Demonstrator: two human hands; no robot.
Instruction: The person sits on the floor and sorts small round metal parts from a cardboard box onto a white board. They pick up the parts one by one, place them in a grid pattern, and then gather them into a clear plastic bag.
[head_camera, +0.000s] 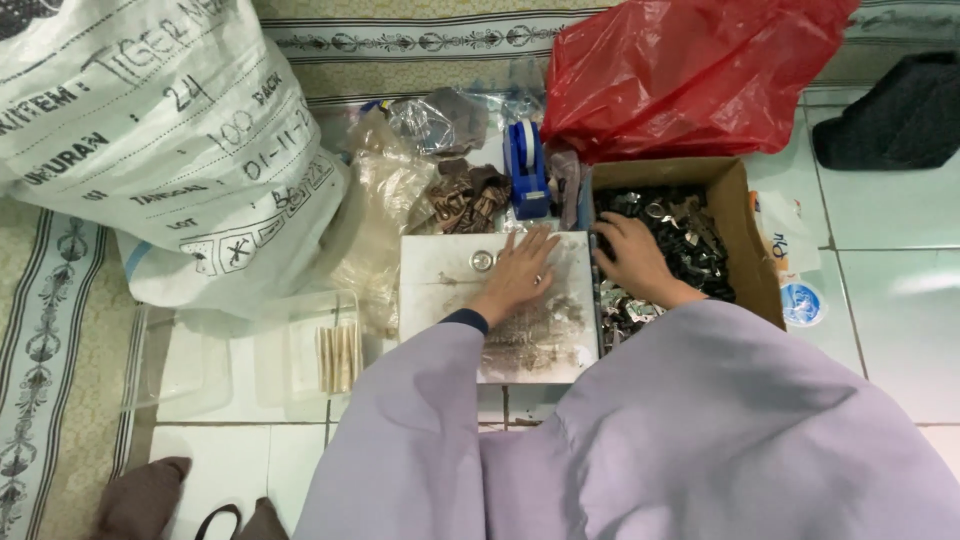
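My left hand (520, 272) lies flat, fingers spread, on a scuffed white tile (440, 290) on the floor, close to a small round metal piece (482, 261). My right hand (630, 258) reaches into a cardboard box (748, 235) filled with several small dark and silvery metal pieces (690, 235); its fingers curl down among them, and I cannot see whether they hold any. Lilac sleeves cover both arms.
A large white woven sack (170, 140) stands at the left, a red plastic bag (680, 70) behind the box. A blue tape dispenser (525, 165), clear plastic bags (400, 190) and a clear tray of thin sticks (338, 355) lie around the tile.
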